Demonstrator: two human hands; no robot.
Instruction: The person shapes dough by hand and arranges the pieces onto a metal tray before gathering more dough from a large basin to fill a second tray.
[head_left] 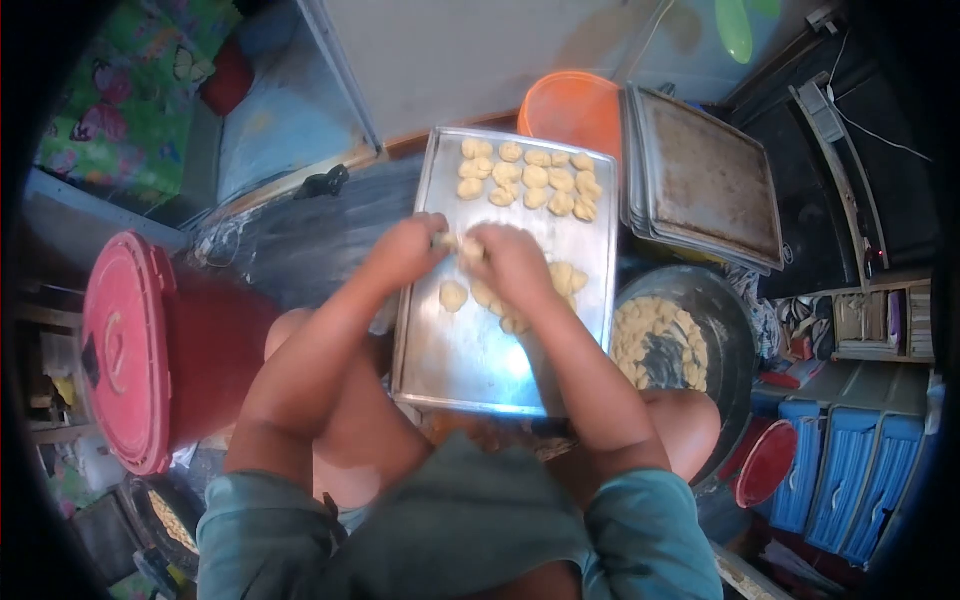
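A metal baking tray (423,350) lies in front of me, over my lap. Rows of shaped dough pieces (535,177) cover its far part. Between my two hands, above the tray's left half, is a small lump of dough (470,248). The closed fingers of my left hand (412,250) grip its left end. My right hand (513,262) is closed on its other side, hiding part of it. Just below my hands sits a single dough ball (453,296). More dough pieces (565,281) lie in a heap partly behind my right hand and forearm.
To the right stands a dark basin (735,330) with many dough pieces in it. Stacked baking trays (712,175) and an orange bucket (570,105) are beyond it. On my left is a large red lidded bucket (215,340). Blue plastic drawers (845,480) stand at the right.
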